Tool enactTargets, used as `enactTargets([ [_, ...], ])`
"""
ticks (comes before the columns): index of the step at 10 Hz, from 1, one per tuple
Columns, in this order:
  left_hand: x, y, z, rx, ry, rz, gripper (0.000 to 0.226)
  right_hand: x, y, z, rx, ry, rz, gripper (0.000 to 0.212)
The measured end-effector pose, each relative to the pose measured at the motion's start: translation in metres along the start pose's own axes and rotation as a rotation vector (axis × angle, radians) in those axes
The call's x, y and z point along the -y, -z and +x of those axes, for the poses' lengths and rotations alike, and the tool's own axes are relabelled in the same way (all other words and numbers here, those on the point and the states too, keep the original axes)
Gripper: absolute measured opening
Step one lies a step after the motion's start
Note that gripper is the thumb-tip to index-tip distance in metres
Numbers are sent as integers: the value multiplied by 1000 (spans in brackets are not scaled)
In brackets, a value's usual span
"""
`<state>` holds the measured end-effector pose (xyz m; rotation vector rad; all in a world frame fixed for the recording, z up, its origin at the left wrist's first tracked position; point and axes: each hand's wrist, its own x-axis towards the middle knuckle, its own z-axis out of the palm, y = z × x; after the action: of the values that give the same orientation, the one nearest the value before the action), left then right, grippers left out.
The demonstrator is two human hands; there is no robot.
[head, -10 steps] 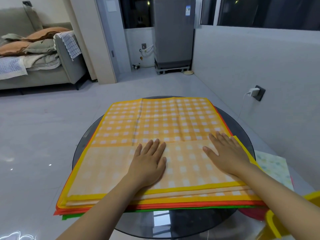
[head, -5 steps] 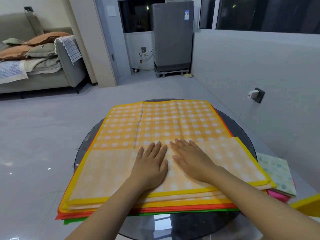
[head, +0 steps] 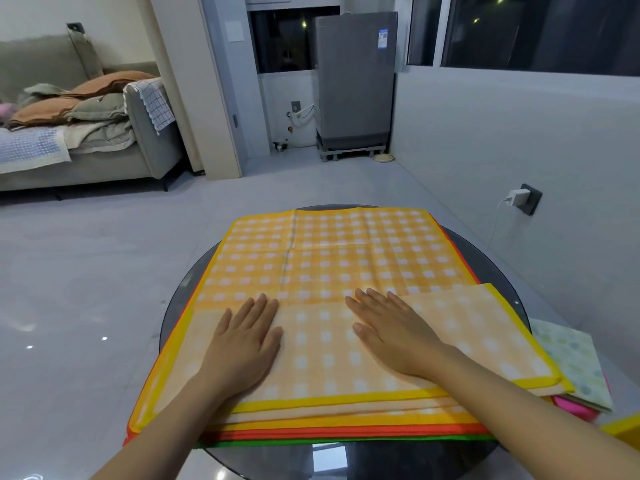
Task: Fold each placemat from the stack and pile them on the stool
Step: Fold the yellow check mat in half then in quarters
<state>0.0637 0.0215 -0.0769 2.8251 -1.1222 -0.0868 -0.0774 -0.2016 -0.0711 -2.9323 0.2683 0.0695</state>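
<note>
Both hands (head: pixel 242 344) flat atop placemat (head: pixel 329 348).

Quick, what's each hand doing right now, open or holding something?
Left hand: open, flat on the folded orange checked placemat, holding nothing.
Right hand: open, flat on the same placemat, holding nothing.

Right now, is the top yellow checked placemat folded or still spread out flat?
Partly folded. The yellow checked placemat's near half is doubled over, paler underside up, under the flat left hand and right hand.
</note>
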Motion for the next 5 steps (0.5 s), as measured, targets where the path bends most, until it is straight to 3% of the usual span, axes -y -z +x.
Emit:
enactTargets([
  [2, 30, 4, -11, 5, 141, 8, 56, 2, 1, -1, 3, -9, 4, 53],
  [3, 35, 8, -11, 39, 181, 21, 57, 3, 1, -1, 5, -17, 6, 53],
  [5, 39, 29, -2, -79, 180, 6, 58, 18, 4, 1, -12, -3, 60, 51],
])
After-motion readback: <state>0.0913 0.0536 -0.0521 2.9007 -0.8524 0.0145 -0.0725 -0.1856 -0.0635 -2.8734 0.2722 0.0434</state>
